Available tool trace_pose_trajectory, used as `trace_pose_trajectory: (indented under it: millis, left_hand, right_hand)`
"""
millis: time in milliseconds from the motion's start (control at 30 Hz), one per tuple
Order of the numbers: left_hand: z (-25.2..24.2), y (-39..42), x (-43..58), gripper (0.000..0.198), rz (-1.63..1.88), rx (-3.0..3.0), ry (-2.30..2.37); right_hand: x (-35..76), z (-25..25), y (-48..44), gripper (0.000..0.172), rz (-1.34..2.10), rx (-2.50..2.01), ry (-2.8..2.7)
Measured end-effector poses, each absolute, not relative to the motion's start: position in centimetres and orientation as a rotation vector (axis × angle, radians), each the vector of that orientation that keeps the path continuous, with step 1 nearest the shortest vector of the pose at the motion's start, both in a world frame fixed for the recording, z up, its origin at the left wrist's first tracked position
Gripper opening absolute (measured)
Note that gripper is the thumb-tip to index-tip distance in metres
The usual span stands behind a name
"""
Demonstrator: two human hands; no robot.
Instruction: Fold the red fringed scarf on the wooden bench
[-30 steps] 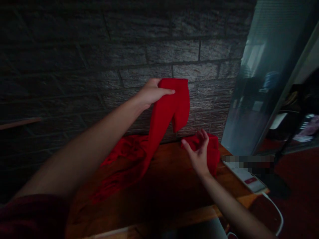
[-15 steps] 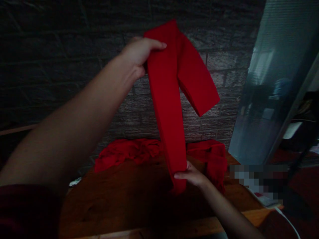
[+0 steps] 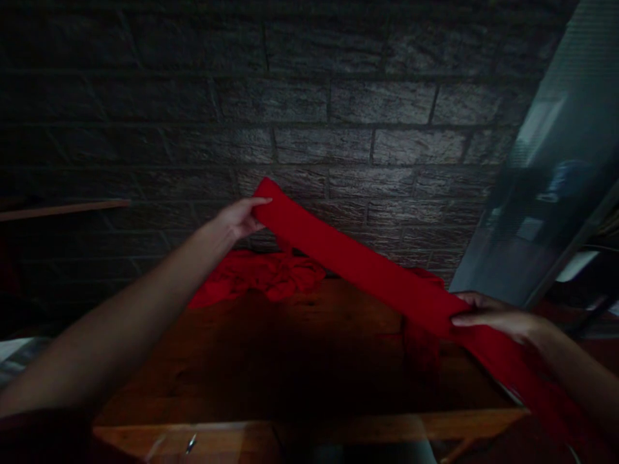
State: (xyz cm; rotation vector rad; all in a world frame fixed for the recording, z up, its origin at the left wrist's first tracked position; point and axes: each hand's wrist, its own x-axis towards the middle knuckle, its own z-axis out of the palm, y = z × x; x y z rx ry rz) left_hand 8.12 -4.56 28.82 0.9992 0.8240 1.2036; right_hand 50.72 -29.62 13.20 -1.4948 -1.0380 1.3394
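A red scarf (image 3: 358,258), folded lengthwise into a flat band, stretches on a slant above the table. My left hand (image 3: 242,218) pinches its upper end, thumb on top. Lower down at the right, my right hand (image 3: 496,317) grips the band, and a loose length trails past it toward the lower right corner. Behind the band lies a crumpled red cloth (image 3: 261,274) at the table's back edge. Another red cloth (image 3: 420,354) rests at the back right, partly hidden by the scarf.
The wooden table (image 3: 232,361) stands against a dark stone-block wall (image 3: 319,103). A glassy panel (image 3: 522,167) rises at the right. On the left a thin shelf edge (image 3: 72,209) juts out. A small metallic object (image 3: 191,443) shows at the table's front.
The scarf has swung from hanging nearly upright to a slant. My left hand has come down and leftward; my right hand has moved far to the right, drawing the length out.
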Motion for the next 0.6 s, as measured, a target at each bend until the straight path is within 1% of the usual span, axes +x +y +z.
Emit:
trace_pose_trajectory:
  millis: [133,200,333,433,500,600]
  left_hand:
    - [26.2,-5.0,6.0,0.025,1.183,0.867,0.837]
    - [25.4,-5.0,5.9,0.023,1.201,0.845,0.811]
    - [23.8,-4.7,7.0,0.019,1.161,0.817,0.84]
    - [23.1,-4.8,8.2,0.019,1.109,0.819,0.824]
    - [23.0,-5.2,9.1,0.019,1.086,0.82,0.761]
    - [22.4,-6.2,9.7,0.017,1.077,0.814,0.65]
  right_hand:
    - [52.6,16.8,-25.9,0.038,1.246,-1.63,-0.912]
    - [53.5,17.5,-24.0,0.035,1.201,-1.666,-0.944]
    - [55.5,17.0,-22.0,0.026,1.197,-1.639,-1.118]
    - [58.2,16.3,-21.9,0.025,1.206,-1.615,-1.299]
    - [60.4,16.2,-22.1,0.025,1.096,-1.678,-1.305]
    - [62.9,16.6,-22.4,0.027,0.92,-1.768,-1.159]
